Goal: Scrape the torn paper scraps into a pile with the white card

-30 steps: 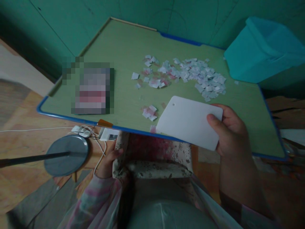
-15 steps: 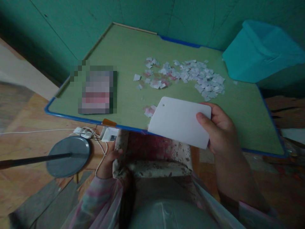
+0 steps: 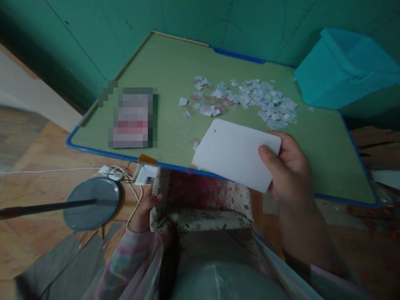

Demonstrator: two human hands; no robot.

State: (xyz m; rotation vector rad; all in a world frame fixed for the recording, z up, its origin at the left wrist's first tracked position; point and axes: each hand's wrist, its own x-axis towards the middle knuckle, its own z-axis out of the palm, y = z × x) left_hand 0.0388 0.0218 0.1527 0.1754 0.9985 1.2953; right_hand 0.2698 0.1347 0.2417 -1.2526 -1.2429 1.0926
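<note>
My right hand point(image 3: 290, 166) grips a flat white plastic scraper point(image 3: 236, 154) by its right end, thumb on top. The scraper has a small hole near one corner and hangs over the table's front edge, partly covering a pinkish scrap point(image 3: 196, 144). Below that edge, my left hand point(image 3: 144, 210) is closed on the left side of a floral fabric-covered box point(image 3: 200, 221), whose inside is stained reddish. Small torn white paper scraps point(image 3: 278, 106), some with pink, lie beyond the scraper, heaped towards the right.
The green tabletop point(image 3: 168, 62) has a blue rim. A turquoise bin point(image 3: 328, 75) stands at its back right corner. A blurred-out flat item point(image 3: 133, 118) lies on the left. Below are a round grey stand base point(image 3: 90, 216) with a pole, and white cables point(image 3: 137, 200).
The scraper has turned slightly clockwise and moved a little away from me, covering more of the pinkish scrap. My left hand still holds the box. The whole view has shifted slightly.
</note>
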